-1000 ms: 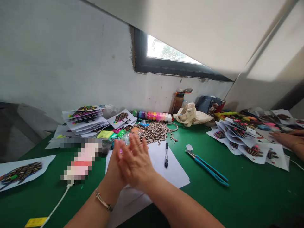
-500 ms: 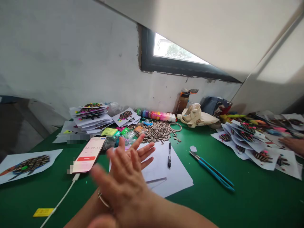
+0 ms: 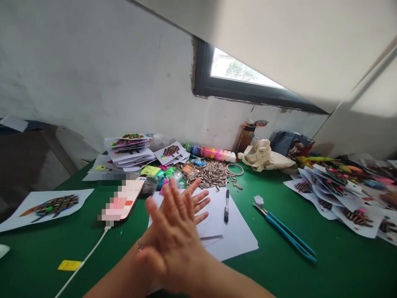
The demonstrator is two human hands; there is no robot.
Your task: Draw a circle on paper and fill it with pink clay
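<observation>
My right hand (image 3: 180, 234) lies across my left hand (image 3: 201, 203), palm against palm, above sheets of white paper (image 3: 237, 242). Fingers on both hands are stretched out and somewhat spread. Whatever may lie between the palms is hidden. A bracelet (image 3: 140, 245) circles my left wrist. Just right of the hands, a black pen (image 3: 226, 207) rests on the paper. Beyond the fingertips are a heap of striped sunflower seeds (image 3: 214, 174) and small packets of coloured clay-like material (image 3: 150, 170).
On the left are a charging phone (image 3: 132, 198), a seed-covered picture (image 3: 56, 207) and a stack of sheets (image 3: 133, 155). Blue-handled tweezers (image 3: 288, 236), a tape roll (image 3: 235, 169) and a cloth bag (image 3: 263, 159) lie rightward. Another person's hand (image 3: 389, 199) shows at far right.
The view has shifted, so the table things appear farther right. My palms stay together, and my right hand has slid slightly against the left with less blur.
</observation>
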